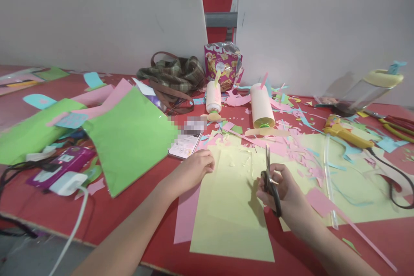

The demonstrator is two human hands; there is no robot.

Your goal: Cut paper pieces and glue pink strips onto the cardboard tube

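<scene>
On the red counter (97,215) near its front edge lies a yellow sheet (231,207), with the right hand (284,192) over its right side, fingers grasping black scissors (270,181) that point away, and the left hand (196,166) resting at its upper left corner, fingers curled and clenched on nothing. Beyond lie pink and blue scraps (291,138), two paper-wrapped bottles (261,105), a glue gun (346,133), a phone (185,145) and green sheets (129,138). Farther back a plaid bag (173,73) and snack packet (223,64) sit against white wall panels (97,13).
</scene>
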